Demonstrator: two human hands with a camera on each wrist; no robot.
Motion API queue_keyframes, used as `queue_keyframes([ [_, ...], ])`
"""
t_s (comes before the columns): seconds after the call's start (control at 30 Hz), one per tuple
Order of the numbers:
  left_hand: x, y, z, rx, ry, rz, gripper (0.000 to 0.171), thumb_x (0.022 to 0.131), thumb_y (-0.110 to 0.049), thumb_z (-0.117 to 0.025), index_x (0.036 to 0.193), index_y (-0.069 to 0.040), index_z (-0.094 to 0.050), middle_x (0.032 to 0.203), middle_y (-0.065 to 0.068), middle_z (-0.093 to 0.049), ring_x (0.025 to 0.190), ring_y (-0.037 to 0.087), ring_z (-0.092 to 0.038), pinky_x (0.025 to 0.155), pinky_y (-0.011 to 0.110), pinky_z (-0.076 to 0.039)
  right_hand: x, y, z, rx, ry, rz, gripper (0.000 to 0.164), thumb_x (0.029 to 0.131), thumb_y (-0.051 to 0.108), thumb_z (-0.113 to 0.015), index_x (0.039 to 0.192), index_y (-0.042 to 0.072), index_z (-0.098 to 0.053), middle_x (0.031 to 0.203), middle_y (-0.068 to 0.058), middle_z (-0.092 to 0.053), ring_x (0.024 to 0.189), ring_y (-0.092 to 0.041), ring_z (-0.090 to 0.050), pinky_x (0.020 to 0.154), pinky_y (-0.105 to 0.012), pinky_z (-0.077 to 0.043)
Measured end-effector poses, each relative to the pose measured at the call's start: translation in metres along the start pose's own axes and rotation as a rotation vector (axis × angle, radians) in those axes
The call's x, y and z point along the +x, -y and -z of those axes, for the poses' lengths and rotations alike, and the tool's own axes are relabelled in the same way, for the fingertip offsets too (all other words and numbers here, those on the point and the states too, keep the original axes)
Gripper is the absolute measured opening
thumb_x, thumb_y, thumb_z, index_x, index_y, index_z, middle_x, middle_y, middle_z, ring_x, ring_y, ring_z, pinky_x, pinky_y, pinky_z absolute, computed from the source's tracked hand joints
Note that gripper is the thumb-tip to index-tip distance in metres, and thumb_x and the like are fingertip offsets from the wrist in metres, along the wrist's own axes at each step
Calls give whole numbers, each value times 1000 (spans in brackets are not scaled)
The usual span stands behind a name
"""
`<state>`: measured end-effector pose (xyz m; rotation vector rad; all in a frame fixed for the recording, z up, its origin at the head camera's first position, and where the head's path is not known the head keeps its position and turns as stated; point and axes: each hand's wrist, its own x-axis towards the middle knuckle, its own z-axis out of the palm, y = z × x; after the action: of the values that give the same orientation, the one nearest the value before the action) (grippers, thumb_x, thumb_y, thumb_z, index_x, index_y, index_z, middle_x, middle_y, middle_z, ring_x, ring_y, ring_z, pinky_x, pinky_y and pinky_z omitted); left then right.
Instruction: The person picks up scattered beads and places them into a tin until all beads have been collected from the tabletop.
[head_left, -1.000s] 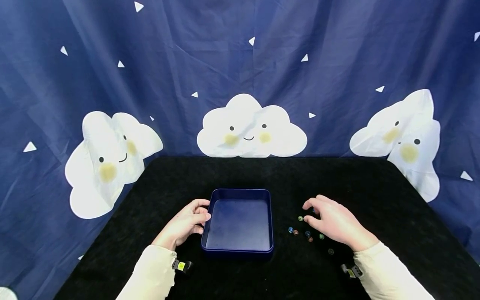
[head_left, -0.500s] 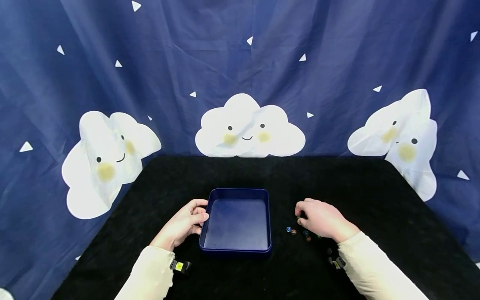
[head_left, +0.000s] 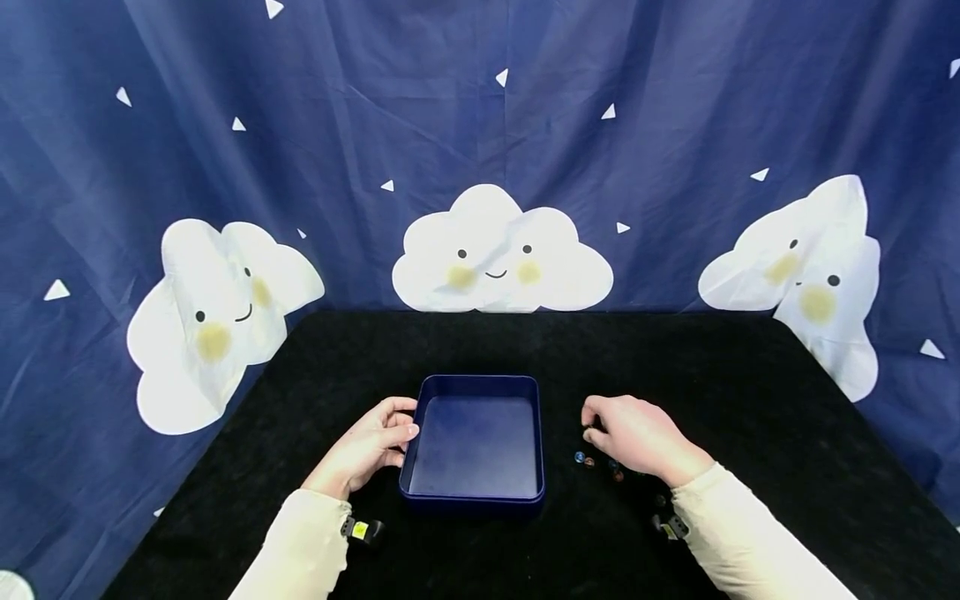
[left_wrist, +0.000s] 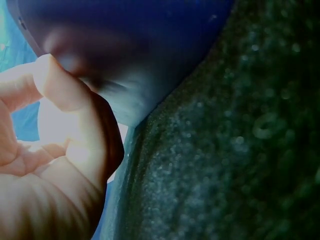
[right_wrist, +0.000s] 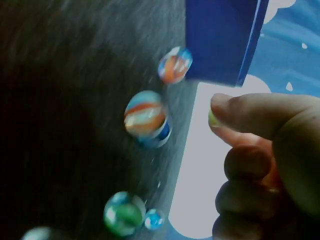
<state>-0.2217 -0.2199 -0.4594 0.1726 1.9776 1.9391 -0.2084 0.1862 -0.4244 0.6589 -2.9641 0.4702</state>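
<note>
At the middle of the black table lies a square dark-blue tray [head_left: 480,450] with low walls. My left hand [head_left: 367,450] holds its left wall, thumb tip at the rim and the other fingers curved along the outside. To the tray's right, my right hand [head_left: 637,437] pinches a small yellow-green glass marble [right_wrist: 214,119] between thumb and index finger, mostly covered by the fingertips. Just below that hand lie several more marbles, among them a blue marble [head_left: 580,457], an orange-striped marble [right_wrist: 145,115] and a green marble [right_wrist: 124,214].
Black cloth covers the table [head_left: 360,350]. Behind it hangs a blue curtain [head_left: 420,100] printed with white clouds and triangles. A dark marble [head_left: 660,501] lies close to the right wrist's camera.
My right hand has come left and lower over the marbles, and its thumb and index finger have closed on the yellow-green marble. My left hand has stayed at the tray.
</note>
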Motion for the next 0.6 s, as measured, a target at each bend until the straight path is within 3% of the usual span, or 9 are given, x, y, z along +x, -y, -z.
queue_keyframes([
  [0.2, 2, -1, -1, -15, 6, 3, 52, 97, -2, -60, 142, 5, -35, 102, 13, -58, 74, 13, -58, 57, 24, -52, 7, 21, -4, 84, -37, 40, 13, 90, 25, -75, 95, 25, -63, 59, 18, -46, 45, 2, -44, 52, -28, -43],
  [0.4, 1, 2, -1, -7, 3, 4, 53, 97, -3, -61, 142, 5, -35, 102, 13, -58, 73, 13, -58, 57, 25, -52, 16, 36, -7, 101, -94, 90, 13, 90, 29, -75, 97, 28, -64, 61, 18, -44, 53, -1, -43, 51, -25, -40],
  [0.6, 2, 2, 0, -3, -4, 5, 53, 97, -3, -62, 142, 5, -36, 102, 14, -58, 73, 14, -57, 56, 25, -52, 22, 49, -12, 132, -87, 125, 12, 92, 28, -74, 97, 29, -63, 61, 18, -45, 53, -1, -43, 51, -25, -40],
])
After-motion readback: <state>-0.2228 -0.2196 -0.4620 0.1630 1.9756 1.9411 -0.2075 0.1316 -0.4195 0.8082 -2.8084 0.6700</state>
